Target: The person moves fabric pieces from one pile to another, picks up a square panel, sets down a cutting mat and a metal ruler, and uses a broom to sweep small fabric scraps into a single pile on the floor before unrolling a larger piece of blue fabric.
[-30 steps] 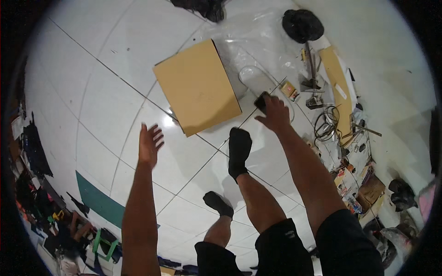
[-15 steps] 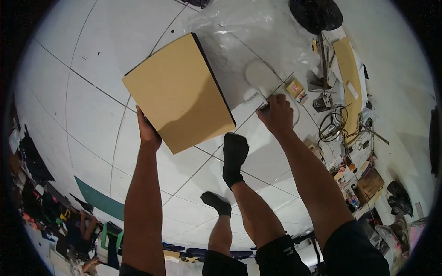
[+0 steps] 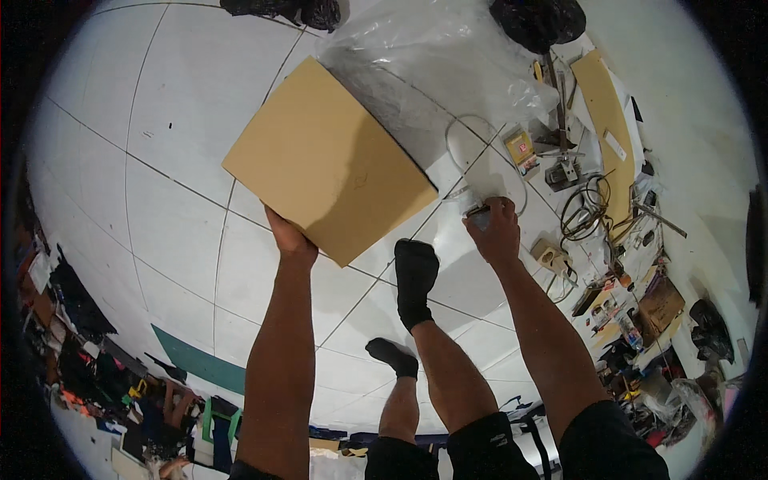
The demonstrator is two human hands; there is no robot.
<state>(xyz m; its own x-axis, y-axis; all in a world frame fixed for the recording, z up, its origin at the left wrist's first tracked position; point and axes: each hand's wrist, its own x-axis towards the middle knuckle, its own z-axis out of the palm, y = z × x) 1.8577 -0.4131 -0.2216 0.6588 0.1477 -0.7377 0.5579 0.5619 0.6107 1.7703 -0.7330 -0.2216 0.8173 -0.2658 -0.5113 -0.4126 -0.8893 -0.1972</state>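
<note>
Two hands are at work. The left hand is at the near left edge of one flat tan board, its fingers running under it; how far they close cannot be told. The board lies ahead and to the right of that hand, raised or resting, which is unclear. The right hand grips one small dark block between thumb and fingers, well apart from the left hand.

Ahead of the right hand is one loop of white cable; ahead and to its right, one small packet, and farther right one coil of dark cord. Two feet in black socks stand between the arms.

The packet has a red patch with print, and one white label sits on a tan strip beyond it, too small to read. The board bears one faint mark.

A second ago the left hand was open and clear of the board; since half a second ago the board has turned counterclockwise, and the right hand has drawn back from the packet.
</note>
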